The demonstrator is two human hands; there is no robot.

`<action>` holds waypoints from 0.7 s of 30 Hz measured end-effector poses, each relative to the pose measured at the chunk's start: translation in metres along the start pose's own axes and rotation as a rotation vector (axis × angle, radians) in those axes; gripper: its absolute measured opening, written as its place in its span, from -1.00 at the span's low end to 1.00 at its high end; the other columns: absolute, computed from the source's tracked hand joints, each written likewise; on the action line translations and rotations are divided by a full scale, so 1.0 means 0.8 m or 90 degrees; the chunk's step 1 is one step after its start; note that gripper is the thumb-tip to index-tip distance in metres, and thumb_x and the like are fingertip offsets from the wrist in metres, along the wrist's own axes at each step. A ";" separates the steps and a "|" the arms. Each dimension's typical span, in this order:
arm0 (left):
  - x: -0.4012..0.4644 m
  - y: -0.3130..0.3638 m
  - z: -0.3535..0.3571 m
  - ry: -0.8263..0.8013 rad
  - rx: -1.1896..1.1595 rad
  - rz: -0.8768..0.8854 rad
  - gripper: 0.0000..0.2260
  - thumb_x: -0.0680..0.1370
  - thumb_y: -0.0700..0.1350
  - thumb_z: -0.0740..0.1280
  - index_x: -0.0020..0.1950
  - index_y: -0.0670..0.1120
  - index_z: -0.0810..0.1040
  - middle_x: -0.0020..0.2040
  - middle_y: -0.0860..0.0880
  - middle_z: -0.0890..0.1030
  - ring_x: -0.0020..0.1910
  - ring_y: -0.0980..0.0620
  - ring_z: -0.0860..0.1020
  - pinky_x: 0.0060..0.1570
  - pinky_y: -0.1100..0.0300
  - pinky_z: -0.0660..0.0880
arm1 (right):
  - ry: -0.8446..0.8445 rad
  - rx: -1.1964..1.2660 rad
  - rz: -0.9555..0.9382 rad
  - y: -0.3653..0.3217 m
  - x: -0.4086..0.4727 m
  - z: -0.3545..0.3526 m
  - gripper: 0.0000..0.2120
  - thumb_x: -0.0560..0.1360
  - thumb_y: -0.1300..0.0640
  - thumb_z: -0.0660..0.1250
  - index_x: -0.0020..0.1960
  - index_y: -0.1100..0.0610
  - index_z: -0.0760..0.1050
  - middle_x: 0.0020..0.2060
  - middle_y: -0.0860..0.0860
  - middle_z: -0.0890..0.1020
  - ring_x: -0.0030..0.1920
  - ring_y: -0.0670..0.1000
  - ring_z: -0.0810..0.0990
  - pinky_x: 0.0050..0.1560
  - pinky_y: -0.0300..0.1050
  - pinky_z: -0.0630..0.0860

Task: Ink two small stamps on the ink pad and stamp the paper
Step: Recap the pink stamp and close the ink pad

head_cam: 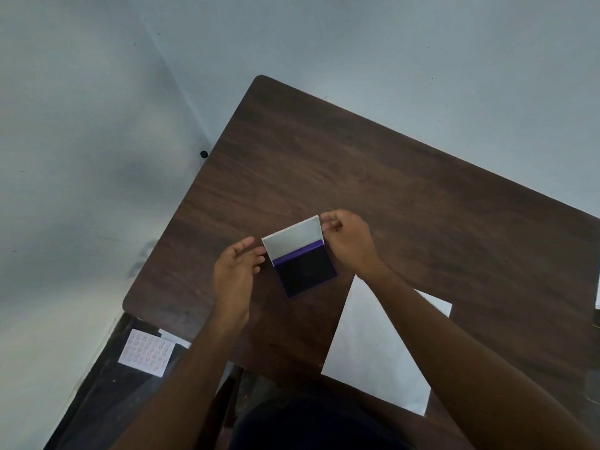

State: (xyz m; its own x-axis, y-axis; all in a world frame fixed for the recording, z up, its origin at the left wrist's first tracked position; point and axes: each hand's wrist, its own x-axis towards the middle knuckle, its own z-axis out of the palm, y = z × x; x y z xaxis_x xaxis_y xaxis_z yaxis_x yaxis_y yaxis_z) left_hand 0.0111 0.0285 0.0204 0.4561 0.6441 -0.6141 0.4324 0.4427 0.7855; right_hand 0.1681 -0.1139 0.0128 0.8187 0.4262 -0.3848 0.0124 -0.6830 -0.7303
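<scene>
A purple ink pad (306,271) lies open on the dark wooden table (373,177), its dark inked surface facing up. Its grey lid (293,240) stands tilted up at the far side. My right hand (349,241) pinches the lid's right top corner between thumb and fingers. My left hand (237,271) sits at the pad's left side, fingers spread and touching the lid's left edge. A white sheet of paper (373,345) lies on the table near me, partly under my right forearm. No stamps are visible.
A pink sheet with rows of small round marks (146,352) lies on a dark lower surface at the left, below the table's corner. White paper edges (598,293) show at the far right. Pale walls surround the table.
</scene>
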 end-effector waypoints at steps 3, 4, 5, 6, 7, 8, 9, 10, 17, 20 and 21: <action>-0.008 -0.005 -0.012 -0.049 -0.013 -0.021 -0.78 0.58 -0.24 0.27 0.18 -0.06 0.58 -0.03 -0.03 0.72 -0.03 0.05 0.67 -0.01 0.14 0.57 | 0.016 -0.002 0.014 0.008 -0.021 -0.006 -0.79 0.55 0.20 0.24 0.17 0.10 0.52 0.02 0.00 0.64 0.01 -0.05 0.59 0.04 -0.13 0.58; -0.010 -0.008 -0.015 -0.065 -0.022 -0.034 -0.79 0.58 -0.24 0.27 0.16 -0.07 0.59 -0.04 -0.04 0.72 -0.04 0.02 0.67 -0.01 0.13 0.57 | 0.022 -0.004 0.016 0.013 -0.028 -0.008 -0.79 0.55 0.21 0.24 0.17 0.10 0.52 0.03 0.00 0.64 0.02 -0.05 0.59 0.05 -0.12 0.58; -0.011 -0.011 -0.017 -0.080 -0.028 -0.048 -0.79 0.57 -0.25 0.27 0.14 -0.08 0.60 -0.04 -0.06 0.73 -0.05 0.00 0.67 -0.02 0.13 0.57 | 0.028 -0.008 0.014 0.017 -0.035 -0.010 -0.78 0.54 0.23 0.25 0.16 0.11 0.53 0.03 0.00 0.64 0.02 -0.04 0.59 0.05 -0.12 0.57; -0.011 -0.014 -0.019 -0.091 -0.028 -0.060 -0.79 0.57 -0.26 0.26 0.14 -0.09 0.60 -0.04 -0.08 0.73 -0.06 -0.01 0.67 -0.04 0.13 0.56 | 0.030 -0.011 0.013 0.022 -0.040 -0.011 -0.77 0.53 0.27 0.24 0.15 0.12 0.54 0.02 0.01 0.64 0.01 -0.03 0.60 0.03 -0.15 0.56; -0.012 -0.018 -0.019 -0.097 -0.023 -0.069 -0.78 0.56 -0.28 0.25 0.14 -0.11 0.59 -0.05 -0.10 0.73 -0.09 -0.02 0.67 -0.06 0.14 0.56 | 0.028 -0.013 0.014 0.028 -0.045 -0.010 -0.76 0.51 0.31 0.24 0.14 0.14 0.54 0.00 0.02 0.65 0.00 -0.03 0.61 -0.01 -0.21 0.55; -0.012 -0.023 -0.018 -0.100 -0.013 -0.078 -0.78 0.56 -0.30 0.24 0.14 -0.13 0.59 -0.07 -0.11 0.73 -0.11 -0.02 0.66 -0.09 0.15 0.56 | 0.024 -0.016 0.020 0.034 -0.050 -0.009 -0.75 0.50 0.34 0.23 0.12 0.16 0.54 -0.02 0.03 0.65 -0.02 -0.03 0.61 -0.06 -0.29 0.53; -0.013 -0.027 -0.016 -0.099 0.000 -0.087 -0.77 0.55 -0.31 0.22 0.13 -0.14 0.58 -0.09 -0.11 0.73 -0.14 -0.01 0.66 -0.11 0.16 0.57 | 0.021 -0.028 0.026 0.039 -0.054 -0.006 -0.74 0.50 0.35 0.22 0.11 0.16 0.53 -0.04 0.03 0.65 -0.04 -0.05 0.60 -0.11 -0.38 0.49; -0.014 -0.032 -0.014 -0.098 0.013 -0.096 -0.77 0.55 -0.32 0.21 0.12 -0.13 0.58 -0.11 -0.10 0.73 -0.16 0.00 0.66 -0.13 0.17 0.57 | 0.018 -0.045 0.032 0.045 -0.057 -0.002 -0.74 0.50 0.35 0.20 0.11 0.15 0.53 -0.03 0.03 0.65 -0.06 -0.07 0.58 -0.14 -0.44 0.44; -0.019 -0.051 -0.001 -0.077 0.054 -0.118 -0.78 0.57 -0.32 0.19 0.10 -0.13 0.57 -0.10 -0.12 0.72 -0.18 0.02 0.62 -0.16 0.19 0.53 | 0.000 -0.122 0.054 0.066 -0.060 0.015 -0.87 0.52 0.27 0.26 0.02 0.12 0.52 0.03 0.08 0.65 -0.06 -0.03 0.58 -0.15 -0.31 0.50; -0.017 -0.055 -0.001 -0.078 0.069 -0.112 -0.78 0.58 -0.31 0.19 0.11 -0.13 0.56 -0.08 -0.13 0.71 -0.17 0.03 0.62 -0.13 0.18 0.53 | 0.003 -0.121 0.057 0.067 -0.058 0.020 -0.88 0.53 0.25 0.26 0.02 0.11 0.52 0.05 0.07 0.65 -0.05 -0.03 0.59 -0.17 -0.35 0.48; -0.016 -0.056 -0.001 -0.080 0.076 -0.112 -0.78 0.58 -0.31 0.19 0.12 -0.13 0.56 -0.08 -0.12 0.71 -0.17 0.03 0.62 -0.12 0.17 0.53 | 0.003 -0.121 0.058 0.066 -0.057 0.020 -0.89 0.53 0.23 0.27 0.04 0.12 0.52 0.07 0.07 0.65 -0.03 0.00 0.60 -0.14 -0.31 0.50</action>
State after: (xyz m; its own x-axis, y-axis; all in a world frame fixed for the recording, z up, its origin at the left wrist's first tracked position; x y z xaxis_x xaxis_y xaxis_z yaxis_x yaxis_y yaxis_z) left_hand -0.0147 0.0014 -0.0067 0.4556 0.4784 -0.7507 0.5984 0.4598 0.6562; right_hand 0.1221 -0.1601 -0.0172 0.8237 0.3549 -0.4422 0.0455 -0.8187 -0.5724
